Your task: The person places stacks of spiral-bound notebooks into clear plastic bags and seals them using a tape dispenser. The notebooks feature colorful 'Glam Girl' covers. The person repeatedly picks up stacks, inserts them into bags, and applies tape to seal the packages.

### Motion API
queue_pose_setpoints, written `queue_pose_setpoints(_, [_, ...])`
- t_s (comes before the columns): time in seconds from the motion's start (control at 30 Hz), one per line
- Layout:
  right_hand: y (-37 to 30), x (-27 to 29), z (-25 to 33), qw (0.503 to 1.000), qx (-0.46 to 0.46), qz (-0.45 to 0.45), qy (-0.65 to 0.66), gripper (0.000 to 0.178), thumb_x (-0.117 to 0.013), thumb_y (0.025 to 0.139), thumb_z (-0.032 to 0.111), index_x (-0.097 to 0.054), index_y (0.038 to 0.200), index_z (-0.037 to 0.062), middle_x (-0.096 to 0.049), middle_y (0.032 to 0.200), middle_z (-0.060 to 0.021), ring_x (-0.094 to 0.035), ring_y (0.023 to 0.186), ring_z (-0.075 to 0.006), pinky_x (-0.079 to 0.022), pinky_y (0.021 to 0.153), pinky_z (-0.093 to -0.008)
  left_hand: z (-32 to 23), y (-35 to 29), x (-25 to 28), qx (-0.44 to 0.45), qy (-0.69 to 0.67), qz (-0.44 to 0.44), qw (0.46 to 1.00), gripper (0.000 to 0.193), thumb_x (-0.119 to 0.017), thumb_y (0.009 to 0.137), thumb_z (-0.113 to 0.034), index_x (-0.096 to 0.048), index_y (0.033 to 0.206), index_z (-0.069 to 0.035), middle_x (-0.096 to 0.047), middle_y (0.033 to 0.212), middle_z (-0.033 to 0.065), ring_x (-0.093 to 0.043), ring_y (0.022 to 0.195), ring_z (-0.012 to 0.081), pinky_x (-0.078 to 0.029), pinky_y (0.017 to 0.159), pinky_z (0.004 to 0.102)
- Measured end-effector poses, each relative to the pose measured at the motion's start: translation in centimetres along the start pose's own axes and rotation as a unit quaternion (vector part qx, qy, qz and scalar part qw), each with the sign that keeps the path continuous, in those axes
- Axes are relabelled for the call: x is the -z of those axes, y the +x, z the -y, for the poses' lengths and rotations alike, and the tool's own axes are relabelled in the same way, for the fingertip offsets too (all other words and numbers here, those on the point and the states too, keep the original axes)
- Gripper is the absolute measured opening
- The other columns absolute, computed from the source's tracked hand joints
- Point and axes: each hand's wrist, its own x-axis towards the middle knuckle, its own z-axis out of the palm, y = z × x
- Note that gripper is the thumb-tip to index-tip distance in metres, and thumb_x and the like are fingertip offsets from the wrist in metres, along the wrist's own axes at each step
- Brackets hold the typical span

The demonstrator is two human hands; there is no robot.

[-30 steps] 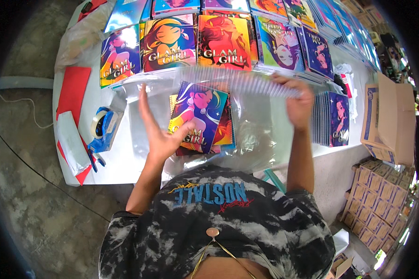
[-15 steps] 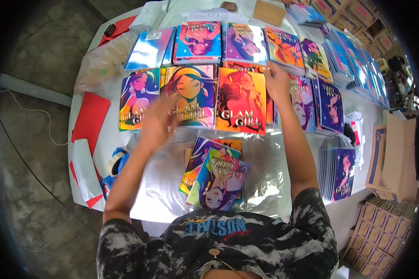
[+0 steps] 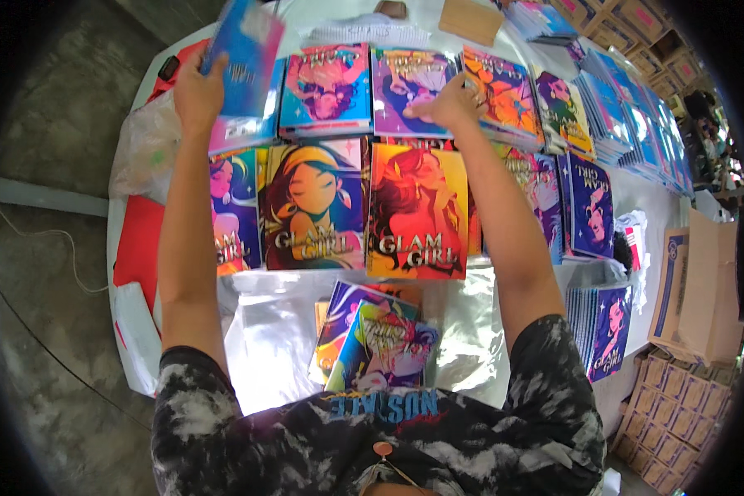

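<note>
My left hand (image 3: 198, 95) grips a blue spiral notebook (image 3: 248, 62), tilted up above the back-left stack of shiny light-blue notebooks (image 3: 252, 130). My right hand (image 3: 450, 103), thumb and fingers apart, is over the purple-covered notebook stack (image 3: 401, 74) in the back row. Beside it lie a pink-and-blue notebook stack (image 3: 326, 87) and an orange one (image 3: 503, 91). The front row has a notebook with a headbanded figure (image 3: 316, 190) and a red-orange notebook (image 3: 417, 207). Close to my body, several notebooks lie fanned in a loose pile (image 3: 380, 343).
Further notebook stacks (image 3: 632, 116) line the right side of the table. A dark purple stack (image 3: 608, 326) stands near the right edge. An open cardboard box (image 3: 694, 285) and piled small boxes (image 3: 670, 413) are beyond it. Red sheets (image 3: 140, 236) and crumpled clear plastic (image 3: 145, 153) lie at left.
My left hand has moved from the front row to the back left and now holds a raised blue notebook. My right hand has shifted left and farther back, over the purple stack.
</note>
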Motion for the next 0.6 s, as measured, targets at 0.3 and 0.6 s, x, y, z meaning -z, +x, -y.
queue_pose_setpoints(0.3, [-2.9,1.4,0.1,1.000,0.002,-0.004,-0.004,0.112,-0.080,0.059,0.046,-0.018,0.138,-0.0036,-0.041,0.133,-0.0241,-0.038,0.125,-0.0367,-0.029,0.103,-0.0483,-0.4,-25.4,5.5,-0.024,-0.145,0.087,0.985,0.021,-0.062,0.081,-0.004,-0.065,0.101,-0.002,-0.062,0.097,0.0099,-0.059,0.092,0.0206,-0.048,0.078,0.0325])
queue_pose_setpoints(0.6, [0.9,2.2,-2.7,0.861,0.197,-0.266,0.387,0.028,-0.068,0.074,0.017,-0.064,0.096,-0.0007,-0.067,0.084,-0.0121,-0.063,0.078,-0.0259,-0.047,0.074,-0.0348,-0.7,-31.1,9.5,-0.383,-0.028,0.340,0.858,0.047,-0.060,0.070,-0.002,-0.061,0.113,-0.022,-0.055,0.117,0.0052,-0.049,0.113,0.0285,-0.038,0.092,0.0465])
